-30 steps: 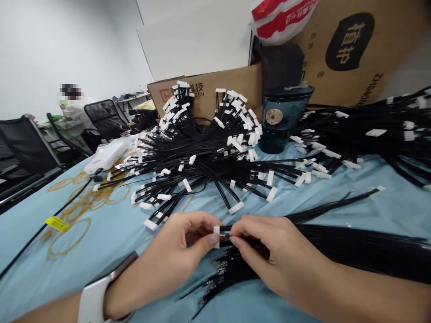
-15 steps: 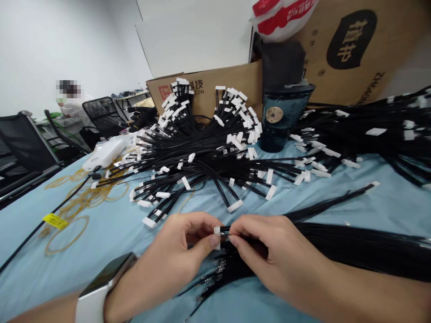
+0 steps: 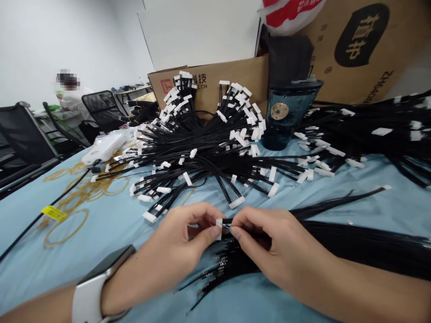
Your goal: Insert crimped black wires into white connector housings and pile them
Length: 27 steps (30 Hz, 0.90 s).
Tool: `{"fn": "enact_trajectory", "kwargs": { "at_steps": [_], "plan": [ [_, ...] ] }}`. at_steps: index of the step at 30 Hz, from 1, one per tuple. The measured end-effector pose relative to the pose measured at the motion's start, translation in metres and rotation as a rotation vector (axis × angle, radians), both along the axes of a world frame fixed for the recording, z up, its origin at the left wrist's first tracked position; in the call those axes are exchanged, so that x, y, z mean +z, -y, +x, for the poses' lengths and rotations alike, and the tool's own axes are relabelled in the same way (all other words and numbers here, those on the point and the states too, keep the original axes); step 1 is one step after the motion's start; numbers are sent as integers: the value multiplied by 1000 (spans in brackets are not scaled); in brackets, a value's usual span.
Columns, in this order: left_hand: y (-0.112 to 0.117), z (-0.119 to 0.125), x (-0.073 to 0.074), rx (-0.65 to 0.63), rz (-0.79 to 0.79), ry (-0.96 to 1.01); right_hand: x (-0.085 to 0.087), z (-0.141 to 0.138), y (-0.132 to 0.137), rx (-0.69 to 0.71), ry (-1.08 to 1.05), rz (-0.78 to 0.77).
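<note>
Left hand (image 3: pixel 188 235) pinching white connector (image 3: pixel 219 229), right hand (image 3: pixel 278 237) pinching black wire (image 3: pixel 226 226), low carton (image 3: pixel 235 72) reading "TECH", big carton (image 3: pixel 362 47) reading "植护"

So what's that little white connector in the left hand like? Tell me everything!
The white connector is a slim, plastic-looking block, standing lengthwise up the picture. The left hand pinches it between thumb and fingers, over blue cloth. Black wires reach its right side from the right hand; how deep is too small to tell.
</note>
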<state>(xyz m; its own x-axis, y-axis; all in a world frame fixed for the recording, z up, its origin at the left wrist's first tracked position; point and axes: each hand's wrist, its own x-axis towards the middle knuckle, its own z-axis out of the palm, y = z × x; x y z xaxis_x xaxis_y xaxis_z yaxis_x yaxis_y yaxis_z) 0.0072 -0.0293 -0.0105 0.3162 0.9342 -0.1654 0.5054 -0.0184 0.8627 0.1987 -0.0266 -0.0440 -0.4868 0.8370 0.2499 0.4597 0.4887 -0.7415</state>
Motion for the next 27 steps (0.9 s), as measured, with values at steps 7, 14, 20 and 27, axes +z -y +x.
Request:
{"fn": "enact_trajectory", "kwargs": {
  "at_steps": [7, 14, 20, 27],
  "plan": [
    [-5, -4, -2, 21, -36, 63, -1, 2, 0, -23, 44, -20],
    [-8, -7, -2, -20, -112, 155, 1, 1, -4, -18, -36, -30],
    [-8, -5, -2, -32, -146, 190, 1, 1, -4, 19, -116, -48],
    [-8, -6, -3, -9, -179, 231, 2, 0, -3, -14, -120, -30]
  ]
}}
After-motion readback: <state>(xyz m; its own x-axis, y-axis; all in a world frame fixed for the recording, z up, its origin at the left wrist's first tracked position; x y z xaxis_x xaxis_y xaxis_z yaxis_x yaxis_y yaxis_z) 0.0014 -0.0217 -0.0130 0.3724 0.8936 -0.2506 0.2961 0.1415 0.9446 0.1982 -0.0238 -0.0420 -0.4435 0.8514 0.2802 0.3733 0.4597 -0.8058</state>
